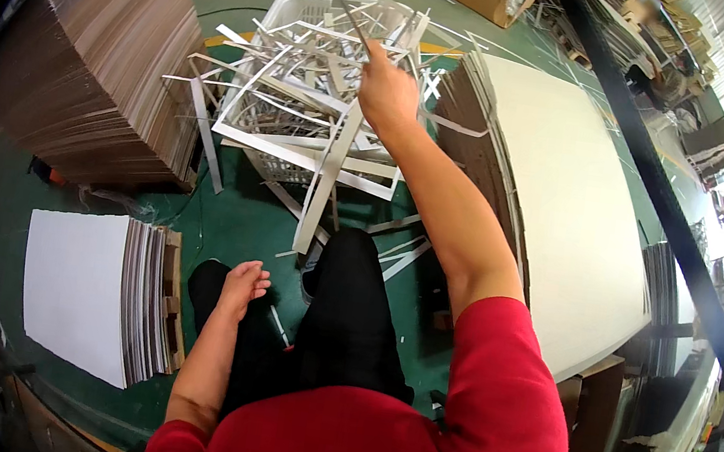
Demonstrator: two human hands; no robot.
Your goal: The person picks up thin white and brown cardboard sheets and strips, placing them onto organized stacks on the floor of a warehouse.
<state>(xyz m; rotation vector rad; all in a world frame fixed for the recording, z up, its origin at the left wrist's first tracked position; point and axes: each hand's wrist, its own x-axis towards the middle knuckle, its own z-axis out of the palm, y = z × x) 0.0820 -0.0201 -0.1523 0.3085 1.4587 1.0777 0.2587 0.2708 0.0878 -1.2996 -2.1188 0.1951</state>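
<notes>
My right hand (388, 92) is stretched out over a white plastic basket (279, 9), gripping a thin, greyish strip (349, 10) that points up and away. What the strip is made of is too blurred to tell. Heaped in the basket and hanging over its rim are pale board offcuts (298, 84), some of them L-shaped or frame-shaped. One wide offcut strip (328, 184) leans from the basket's near side down towards my foot. My left hand (246, 286) hangs over my left leg, loosely curled, with nothing visible in it.
A tall stack of brown board (131, 51) stands at left, with a lower stack of white sheets (75, 291) nearer. On the right rises a large stack of cream board (559, 183). Loose strips (405, 259) lie on the green floor. A dark bar (656, 176) crosses the right side.
</notes>
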